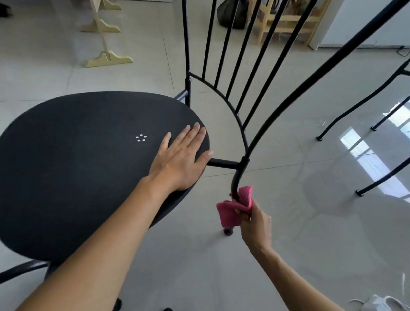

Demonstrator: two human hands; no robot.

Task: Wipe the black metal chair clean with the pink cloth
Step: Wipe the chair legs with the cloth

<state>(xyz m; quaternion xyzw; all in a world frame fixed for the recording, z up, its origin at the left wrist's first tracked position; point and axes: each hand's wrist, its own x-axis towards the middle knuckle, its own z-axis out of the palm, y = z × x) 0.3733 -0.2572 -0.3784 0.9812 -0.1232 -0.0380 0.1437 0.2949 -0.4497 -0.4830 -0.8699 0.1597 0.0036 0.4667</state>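
left hand [177, 162] flat, fingers spread, on chair [71, 171] seat; right hand [254, 223] at lower centre grips pink cloth [233, 208] around rear leg.

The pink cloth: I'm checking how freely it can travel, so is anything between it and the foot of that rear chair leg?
Nothing visible. The right hand holds the pink cloth wrapped around the rear chair leg, and only bare leg runs down to its foot. The left hand rests flat on the seat, away from that path.
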